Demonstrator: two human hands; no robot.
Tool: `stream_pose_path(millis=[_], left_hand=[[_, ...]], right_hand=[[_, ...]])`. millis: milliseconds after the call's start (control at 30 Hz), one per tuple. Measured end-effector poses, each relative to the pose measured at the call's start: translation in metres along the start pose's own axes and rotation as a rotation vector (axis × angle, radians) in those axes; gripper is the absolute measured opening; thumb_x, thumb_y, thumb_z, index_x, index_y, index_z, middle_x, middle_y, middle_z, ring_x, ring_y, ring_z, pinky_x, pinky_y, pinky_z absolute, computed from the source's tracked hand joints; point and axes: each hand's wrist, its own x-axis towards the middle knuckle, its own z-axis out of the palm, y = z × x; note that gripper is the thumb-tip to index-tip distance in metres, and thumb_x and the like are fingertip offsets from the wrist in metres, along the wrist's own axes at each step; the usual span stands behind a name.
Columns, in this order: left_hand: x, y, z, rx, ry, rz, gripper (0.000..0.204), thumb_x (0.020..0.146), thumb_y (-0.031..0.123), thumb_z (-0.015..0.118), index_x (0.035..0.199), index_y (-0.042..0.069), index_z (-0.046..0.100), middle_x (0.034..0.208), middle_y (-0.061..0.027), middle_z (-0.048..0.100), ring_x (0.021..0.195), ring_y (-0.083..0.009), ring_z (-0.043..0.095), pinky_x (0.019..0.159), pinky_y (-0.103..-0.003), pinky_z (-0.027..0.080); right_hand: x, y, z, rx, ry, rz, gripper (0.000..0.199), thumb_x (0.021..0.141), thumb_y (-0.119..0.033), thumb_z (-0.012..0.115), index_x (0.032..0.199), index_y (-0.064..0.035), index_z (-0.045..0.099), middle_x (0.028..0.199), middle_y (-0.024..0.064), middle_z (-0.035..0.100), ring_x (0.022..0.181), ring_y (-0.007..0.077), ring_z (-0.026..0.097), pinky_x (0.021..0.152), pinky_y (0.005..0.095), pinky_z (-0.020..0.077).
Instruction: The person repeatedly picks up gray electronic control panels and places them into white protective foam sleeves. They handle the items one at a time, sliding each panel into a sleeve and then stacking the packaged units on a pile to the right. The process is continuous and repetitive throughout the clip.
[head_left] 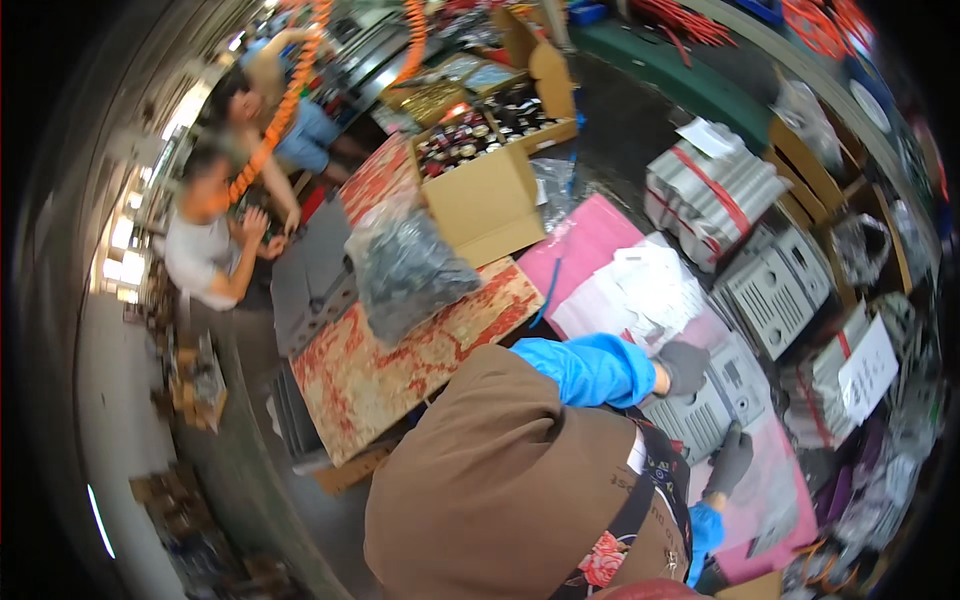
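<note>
A grey slotted panel [715, 405] with round holes and a raised section lies on the pink-covered table at the right. My left hand [684, 369], in a dark grey glove and blue sleeve, has its fingers curled at the panel's upper left edge. At the lower right edge, my right hand [732, 462], gloved the same way, grips the panel with a digit along its face. The fingers' undersides are hidden. White paper sheets [650, 288] lie beyond my left hand.
Strapped grey panel stacks [710, 195] and another slotted panel [775, 295] stand beyond the table. Left are a bagged dark bundle [410, 270], a red-patterned board [400, 370] and an open carton [485, 195] of small parts. Two people [205, 240] work at the far left.
</note>
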Motion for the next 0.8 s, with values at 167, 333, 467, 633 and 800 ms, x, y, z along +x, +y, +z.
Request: stream_pose_path(millis=[167,333,467,633,800], left_hand=[[-0.007,0.015,-0.016,-0.146,-0.116,-0.133,0.05,0.083,0.039,0.061,0.112,-0.002,0.06,0.098,-0.0195,0.07,0.092,-0.0357,0.068,0.08,-0.048,0.052],[0.0,0.017,-0.025,-0.354,-0.23,-0.199,0.051,0.084,0.045,0.06,0.109,0.0,0.065,0.102,-0.0182,0.071,0.09,-0.034,0.069,0.084,-0.044,0.052],[0.008,0.016,-0.013,-0.37,-0.208,-0.144,0.05,0.088,0.048,0.058,0.105,0.002,0.068,0.099,-0.0165,0.071,0.081,-0.0311,0.07,0.076,-0.044,0.054],[-0.027,0.037,-0.065,-1.1,-0.38,-0.184,0.069,0.094,0.061,0.047,0.119,-0.001,0.061,0.105,-0.0189,0.068,0.085,-0.0302,0.07,0.068,-0.044,0.059],[-0.034,0.028,-0.069,-1.615,-0.629,-0.324,0.07,0.092,0.058,0.058,0.13,0.0,0.056,0.116,-0.0201,0.067,0.104,-0.0264,0.068,0.088,-0.04,0.055]], right_hand=[[-0.004,0.004,0.006,-0.13,0.129,-0.053,0.043,0.097,-0.038,0.055,0.092,0.004,0.056,0.08,0.0162,0.061,0.067,0.0203,0.06,0.058,0.0347,0.048],[-0.019,-0.022,-0.001,0.434,-0.055,-0.11,0.046,0.098,-0.032,0.058,0.119,0.008,0.053,0.108,0.0189,0.064,0.091,0.0227,0.063,0.081,0.034,0.0516],[-0.039,-0.055,-0.018,0.542,-0.141,-0.233,0.05,0.099,-0.028,0.057,0.13,0.0094,0.049,0.115,0.0195,0.062,0.096,0.0228,0.062,0.086,0.0343,0.0505],[-0.064,-0.095,-0.065,0.26,0.009,-0.452,0.056,0.095,-0.031,0.064,0.131,0.0106,0.05,0.116,0.018,0.063,0.099,0.0218,0.061,0.087,0.0356,0.0499],[-0.058,-0.075,-0.072,-0.19,0.117,-1.123,0.031,0.09,-0.008,0.064,0.12,0.0007,0.06,0.114,0.0148,0.063,0.107,0.0313,0.061,0.095,0.0446,0.048]])
